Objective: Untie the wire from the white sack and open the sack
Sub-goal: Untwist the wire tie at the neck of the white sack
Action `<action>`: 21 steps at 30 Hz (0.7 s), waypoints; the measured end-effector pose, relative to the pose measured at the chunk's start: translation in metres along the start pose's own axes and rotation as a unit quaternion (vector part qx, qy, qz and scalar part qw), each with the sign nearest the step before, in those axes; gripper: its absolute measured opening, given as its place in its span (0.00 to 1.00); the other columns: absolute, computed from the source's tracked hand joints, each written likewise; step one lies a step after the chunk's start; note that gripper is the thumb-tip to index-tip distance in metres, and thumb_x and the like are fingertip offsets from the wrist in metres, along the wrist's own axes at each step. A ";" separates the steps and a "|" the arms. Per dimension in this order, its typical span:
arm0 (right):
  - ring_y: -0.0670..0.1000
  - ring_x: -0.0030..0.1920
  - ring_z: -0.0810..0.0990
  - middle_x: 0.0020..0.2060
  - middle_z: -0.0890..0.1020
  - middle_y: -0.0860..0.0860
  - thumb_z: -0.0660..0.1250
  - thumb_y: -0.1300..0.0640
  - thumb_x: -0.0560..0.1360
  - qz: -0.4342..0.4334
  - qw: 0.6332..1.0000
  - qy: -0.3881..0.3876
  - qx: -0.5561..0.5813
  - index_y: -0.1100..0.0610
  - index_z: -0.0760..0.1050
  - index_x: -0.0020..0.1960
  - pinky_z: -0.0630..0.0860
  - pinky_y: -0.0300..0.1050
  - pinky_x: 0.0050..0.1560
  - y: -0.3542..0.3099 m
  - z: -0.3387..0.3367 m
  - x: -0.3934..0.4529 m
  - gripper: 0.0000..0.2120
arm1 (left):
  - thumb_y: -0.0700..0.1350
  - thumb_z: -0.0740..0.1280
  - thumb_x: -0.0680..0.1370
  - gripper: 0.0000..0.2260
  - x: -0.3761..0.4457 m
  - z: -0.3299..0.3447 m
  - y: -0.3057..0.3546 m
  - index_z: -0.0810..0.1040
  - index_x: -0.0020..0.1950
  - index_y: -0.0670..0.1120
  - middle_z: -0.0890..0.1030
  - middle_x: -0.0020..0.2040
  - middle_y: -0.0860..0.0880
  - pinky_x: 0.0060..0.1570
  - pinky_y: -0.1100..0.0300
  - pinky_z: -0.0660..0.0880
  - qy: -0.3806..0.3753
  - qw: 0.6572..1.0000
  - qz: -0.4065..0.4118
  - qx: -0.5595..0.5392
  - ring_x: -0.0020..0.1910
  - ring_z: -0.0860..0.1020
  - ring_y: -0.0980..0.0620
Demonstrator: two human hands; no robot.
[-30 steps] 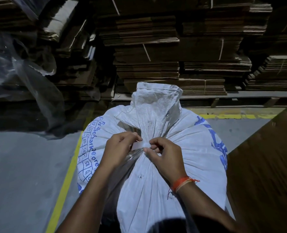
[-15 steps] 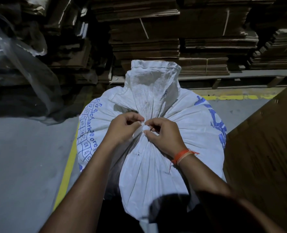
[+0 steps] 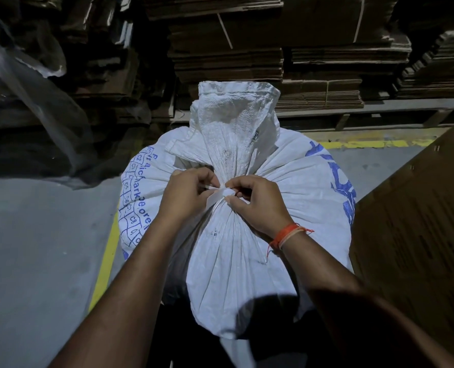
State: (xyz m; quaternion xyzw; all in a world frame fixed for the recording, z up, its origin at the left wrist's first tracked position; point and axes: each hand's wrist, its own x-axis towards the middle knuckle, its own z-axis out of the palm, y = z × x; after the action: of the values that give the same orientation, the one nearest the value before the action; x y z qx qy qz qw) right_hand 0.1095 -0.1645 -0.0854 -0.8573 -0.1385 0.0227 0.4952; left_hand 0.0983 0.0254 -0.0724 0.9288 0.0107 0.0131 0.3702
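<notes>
Fingertips of left hand (image 3: 187, 195) and right hand (image 3: 257, 201) pinch the stiff white tie (image 3: 216, 196) cinching the soft woven sack (image 3: 247, 261) neck; grasp its free end.

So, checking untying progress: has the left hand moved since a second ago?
Yes, slightly: the left hand has edged right toward the sack neck, closing on the right hand.

The white sack (image 3: 287, 197) carries blue print on its left side: a grid of cells reading C2, C5, C6, C8 (others unclear) beside a partly legible line. Blue lettering on its right side is unreadable.
</notes>
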 end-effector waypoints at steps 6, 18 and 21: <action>0.44 0.43 0.84 0.43 0.86 0.49 0.76 0.61 0.71 -0.001 1.000 0.005 0.004 0.56 0.86 0.54 0.81 0.37 0.49 0.001 0.001 0.000 0.11 | 0.52 0.75 0.76 0.02 -0.001 0.000 0.005 0.85 0.48 0.58 0.82 0.50 0.58 0.56 0.50 0.62 0.024 0.993 -0.049 0.104 0.62 0.66 0.49; 0.44 0.46 0.84 0.44 0.86 0.49 0.77 0.63 0.71 -0.010 0.999 0.026 0.036 0.58 0.86 0.52 0.81 0.33 0.50 0.001 0.002 -0.003 0.10 | 0.46 0.72 0.78 0.04 0.002 0.000 -0.003 0.83 0.43 0.52 0.82 0.35 0.58 0.43 0.55 0.73 -0.062 0.995 -0.059 -0.060 0.35 0.77 0.60; 0.43 0.46 0.84 0.44 0.86 0.49 0.77 0.63 0.71 -0.009 0.999 0.028 0.041 0.58 0.86 0.52 0.81 0.34 0.51 0.001 0.004 -0.004 0.10 | 0.48 0.72 0.77 0.04 0.002 0.002 -0.002 0.83 0.42 0.53 0.82 0.36 0.59 0.42 0.54 0.75 -0.069 0.993 -0.074 -0.062 0.37 0.78 0.58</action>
State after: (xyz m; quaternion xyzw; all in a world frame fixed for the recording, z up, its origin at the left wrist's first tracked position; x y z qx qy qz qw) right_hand 0.1048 -0.1630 -0.0889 -0.8354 -0.1317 -0.0001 0.5337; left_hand 0.1003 0.0253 -0.0756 0.8995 0.0527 -0.0780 0.4267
